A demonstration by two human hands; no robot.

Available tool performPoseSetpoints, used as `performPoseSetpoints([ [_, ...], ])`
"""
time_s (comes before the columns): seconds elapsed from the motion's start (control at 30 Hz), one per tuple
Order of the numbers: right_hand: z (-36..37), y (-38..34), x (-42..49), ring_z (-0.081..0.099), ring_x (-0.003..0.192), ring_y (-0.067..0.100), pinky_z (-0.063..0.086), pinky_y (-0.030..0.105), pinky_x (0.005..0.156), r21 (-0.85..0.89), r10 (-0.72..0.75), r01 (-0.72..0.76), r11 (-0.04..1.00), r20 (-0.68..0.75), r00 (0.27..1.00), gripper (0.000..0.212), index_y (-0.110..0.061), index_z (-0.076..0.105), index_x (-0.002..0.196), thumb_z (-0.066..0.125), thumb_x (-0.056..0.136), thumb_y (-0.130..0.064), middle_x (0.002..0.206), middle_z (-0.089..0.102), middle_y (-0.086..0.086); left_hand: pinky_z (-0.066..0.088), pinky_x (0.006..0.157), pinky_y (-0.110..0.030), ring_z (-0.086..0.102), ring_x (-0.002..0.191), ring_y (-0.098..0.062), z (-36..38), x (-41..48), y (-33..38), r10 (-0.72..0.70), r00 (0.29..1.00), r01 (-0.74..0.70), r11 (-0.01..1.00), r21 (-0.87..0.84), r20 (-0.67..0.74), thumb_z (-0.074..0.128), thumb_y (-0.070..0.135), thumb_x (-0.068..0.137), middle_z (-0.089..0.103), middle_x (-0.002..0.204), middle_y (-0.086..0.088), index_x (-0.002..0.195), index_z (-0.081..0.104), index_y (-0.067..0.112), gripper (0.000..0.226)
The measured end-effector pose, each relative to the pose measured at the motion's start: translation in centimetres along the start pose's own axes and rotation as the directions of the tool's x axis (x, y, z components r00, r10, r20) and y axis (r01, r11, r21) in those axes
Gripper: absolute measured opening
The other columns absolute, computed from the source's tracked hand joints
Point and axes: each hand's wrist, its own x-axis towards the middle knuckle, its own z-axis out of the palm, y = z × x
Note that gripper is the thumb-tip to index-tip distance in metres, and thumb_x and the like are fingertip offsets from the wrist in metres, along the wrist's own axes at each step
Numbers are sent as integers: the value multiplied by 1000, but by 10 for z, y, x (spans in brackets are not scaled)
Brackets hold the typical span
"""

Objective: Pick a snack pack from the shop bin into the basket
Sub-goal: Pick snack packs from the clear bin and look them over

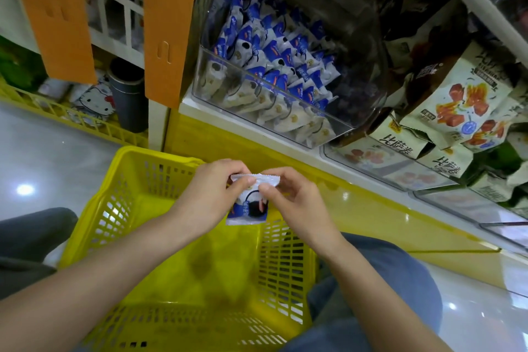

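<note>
Head view, looking down. The fingers (243,181) of the left hand (211,197) are curled and pinch the left end of the crimped top seam of a snack pack (251,210). The thumb lies on the near face of the seam. The right hand (291,203) pinches the right end of the same seam between thumb and curled fingers, so that both hands grip the pack along its upper edge. The snack pack, white with blue and a dark motif, hangs upright from this two-handed hold. Its lower edge is free, and it is over the far right part of the yellow basket (128,157). The basket, with slotted walls, stands on the glossy floor (43,151) just in front of the person. One knee (385,280) in blue fabric lies beside its right wall.

Beyond the hands, a yellow shelf (328,188) carries a clear bin (257,94) tilted toward the viewer. It is packed with similar blue-and-white packs (271,51). To the right of the bin lie larger pale bags (463,100) printed with reddish pieces. At far left two orange card panels (168,28) hang in front of white racking. Below them is a yellow crate (85,120).
</note>
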Motion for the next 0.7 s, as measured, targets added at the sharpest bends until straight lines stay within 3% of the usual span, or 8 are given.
performPoseSetpoints([
  [0.07,2,0,3,61,75,8,49,30,71,5,-49,50,999,-49,998,12,-22,63,84,61,88,-11,80,67,-3,37,62,-20,52,69,-13,0,0,2,-4,1000,4,1000,-21,-4,58,17,89,53,67,10,72,56,22,19],
  [0.13,6,0,3,58,70,1,47,21,65,-36,-120,118,992,-73,990,16,-25,62,79,62,88,-12,74,64,-11,40,63,-25,50,66,-12,0,1,4,-34,999,34,998,-61,-6,55,16,91,49,64,8,70,55,19,21],
  [0.2,6,1,3,57,71,0,45,16,64,-216,-277,253,943,-87,957,10,-23,62,80,62,88,-16,74,61,-13,33,54,-15,43,54,-3,-1,2,4,-91,996,90,990,-112,-4,55,14,90,44,55,8,64,52,21,27],
  [0.3,4,3,6,56,74,2,46,18,64,-419,-433,364,832,-80,898,6,-20,62,84,60,88,-24,78,60,-12,28,49,-15,39,47,-2,-2,5,3,-130,991,132,972,-195,25,56,13,90,45,46,10,63,53,22,29],
  [0.4,1,-1,8,60,69,4,47,18,60,-288,-340,277,917,-197,920,7,-24,63,84,59,89,-27,75,64,-11,36,61,-18,49,64,-4,-1,7,3,-120,990,104,975,-197,-75,58,12,89,55,70,10,79,54,18,12],
  [0.5,1,-3,8,63,72,5,52,24,64,-121,-257,229,966,-346,902,8,-26,61,83,59,90,-23,77,64,-12,37,63,-21,51,68,-11,-4,10,1,-213,964,190,971,-146,-157,57,15,90,56,83,0,85,51,15,7],
  [0.6,4,-5,4,62,84,3,51,21,74,-147,-342,311,939,-318,884,11,-26,60,86,62,88,-16,85,64,-14,44,55,-27,55,58,-19,-10,14,8,-420,904,414,814,-407,78,41,26,98,63,78,-7,75,58,16,30],
  [0.7,7,2,-4,60,94,8,49,24,83,-308,-497,431,848,-185,848,4,-12,66,87,65,84,-9,94,63,-2,53,59,-25,64,68,-22,-16,13,16,-476,834,545,631,-552,279,40,39,96,69,85,-8,89,65,13,36],
])
